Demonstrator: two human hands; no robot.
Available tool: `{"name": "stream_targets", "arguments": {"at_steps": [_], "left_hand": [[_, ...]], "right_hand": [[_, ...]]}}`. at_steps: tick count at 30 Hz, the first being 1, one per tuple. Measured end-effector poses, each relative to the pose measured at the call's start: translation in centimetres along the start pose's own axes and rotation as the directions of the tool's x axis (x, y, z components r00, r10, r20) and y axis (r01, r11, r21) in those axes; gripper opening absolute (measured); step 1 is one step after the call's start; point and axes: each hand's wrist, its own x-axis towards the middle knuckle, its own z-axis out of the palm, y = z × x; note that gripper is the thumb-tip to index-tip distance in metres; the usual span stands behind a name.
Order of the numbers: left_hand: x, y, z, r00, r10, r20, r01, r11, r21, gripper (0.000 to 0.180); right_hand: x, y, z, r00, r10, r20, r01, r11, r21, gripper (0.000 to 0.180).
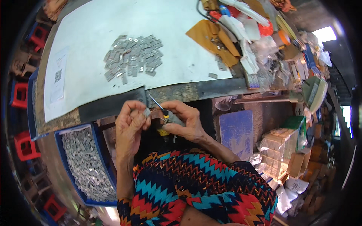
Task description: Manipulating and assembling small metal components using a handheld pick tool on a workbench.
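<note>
My left hand (131, 122) is raised just in front of the table edge, its thumb and fingers pinching a small grey metal plate (147, 112). Close beside it, my right hand (184, 119) is closed around a screwdriver-like tool (158, 103). The tool has a thin metal shaft that points up and to the left, with a black and yellow collar; my fingers cover much of the rest. Something grey also shows inside that hand, too covered to name. Beyond both hands, a loose pile of small grey metal plates (134, 56) lies on the white tabletop sheet (90, 34).
A blue bin (81, 192) full of similar plates stands below the table at left. Red stools (27, 145) line the left side. Brown cloth (211, 39), white gloves (247, 56) and plastic bags crowd the table's right end. A worn blue board (236, 132) is at right.
</note>
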Motion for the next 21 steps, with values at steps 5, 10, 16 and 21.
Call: {"name": "stream_targets", "arguments": {"at_steps": [5,10,16,21], "left_hand": [[-0.8,-1.0,0.8,0.978,-0.164,0.128,0.188,0.96,-0.207,0.019],[-0.7,-1.2,0.7,0.965,-0.21,0.157,0.24,0.949,-0.205,0.015],[-0.9,-1.2,1.9,0.996,-0.076,0.039,0.062,0.957,0.282,0.02],[-0.8,-1.8,0.9,0.983,-0.134,0.125,0.103,0.968,0.228,0.025]], "right_hand": [[0.2,0.1,0.1,0.998,-0.07,0.001,0.07,0.997,0.044,0.036],[0.2,0.7,-0.2,0.998,-0.059,0.034,0.058,0.998,0.018,0.028],[0.3,0.2,-0.6,0.999,-0.029,-0.031,0.026,0.996,-0.087,0.025],[0.5,0.3,-0.9,0.991,-0.128,-0.031,0.119,0.974,-0.194,0.028]]}}
